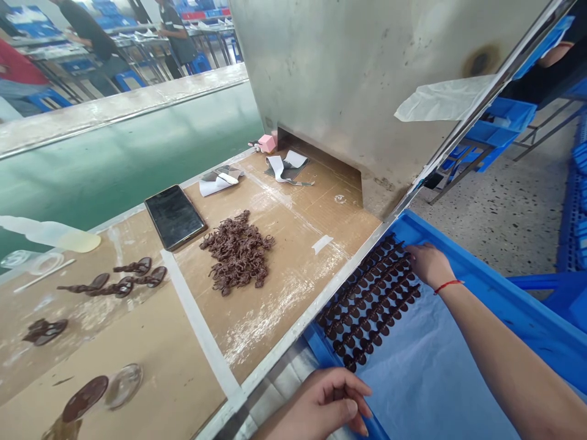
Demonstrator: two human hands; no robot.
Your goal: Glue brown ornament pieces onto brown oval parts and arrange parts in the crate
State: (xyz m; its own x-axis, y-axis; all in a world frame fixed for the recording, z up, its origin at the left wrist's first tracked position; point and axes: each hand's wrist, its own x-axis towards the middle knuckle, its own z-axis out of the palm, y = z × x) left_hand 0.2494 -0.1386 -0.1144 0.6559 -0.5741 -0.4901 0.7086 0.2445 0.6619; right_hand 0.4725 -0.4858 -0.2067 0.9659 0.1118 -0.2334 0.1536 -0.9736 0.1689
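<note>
My right hand (428, 264), a red string at its wrist, reaches to the far end of the rows of small dark brown figures on round bases (371, 299). Its fingers are closed together; what the tips hold is hidden against the dark pieces. The rows stand on a pale blue sheet (426, 373) inside a blue tray (504, 299). Near the tray's close corner hangs my left hand (328, 397), fingers loosely bent and apart, nothing in them. On the cardboard-covered bench (293, 263) lies a heap of small brown figure parts (238, 253).
A phone (175, 217), a squeeze bottle (59, 234) and several brown figures on bases (123, 281) lie left. Brown liquid fills a small round dish (85, 398). A metal housing (367, 91) rises behind the bench, beside a green conveyor belt (137, 153). People sit beyond.
</note>
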